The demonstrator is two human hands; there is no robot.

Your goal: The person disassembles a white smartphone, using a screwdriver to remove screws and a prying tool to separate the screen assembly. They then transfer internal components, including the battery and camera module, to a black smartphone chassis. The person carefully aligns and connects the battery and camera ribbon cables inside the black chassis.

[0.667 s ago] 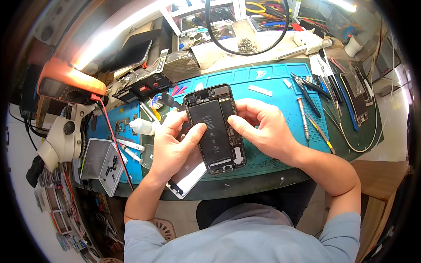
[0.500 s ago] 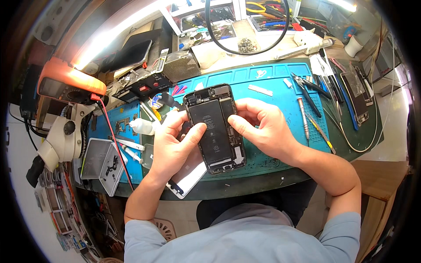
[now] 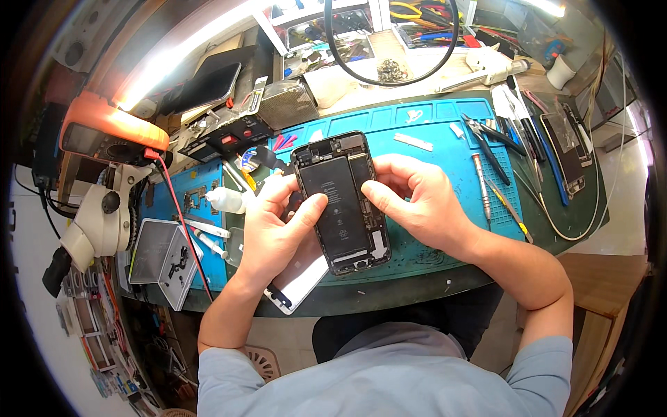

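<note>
An opened black phone [image 3: 340,208], its battery and inner parts showing, is held upright lengthwise over the blue work mat [image 3: 431,243]. My left hand [image 3: 278,229] grips its left edge, with the thumb pressed on the battery. My right hand [image 3: 410,201] grips the right side, thumb on the inner edge near the top half and fingers curled behind. Partly hidden under my left hand and the phone lies a light panel [image 3: 299,281]. A white bottle [image 3: 226,200] stands just left of my left hand.
Pliers [image 3: 490,149], screwdrivers [image 3: 479,187] and another opened phone [image 3: 559,146] lie at right. A microscope [image 3: 97,222], orange multimeter [image 3: 104,128], power unit [image 3: 229,132] and small white tray [image 3: 160,264] are at left. Tool bins [image 3: 424,31] and a black ring [image 3: 333,42] are at the back.
</note>
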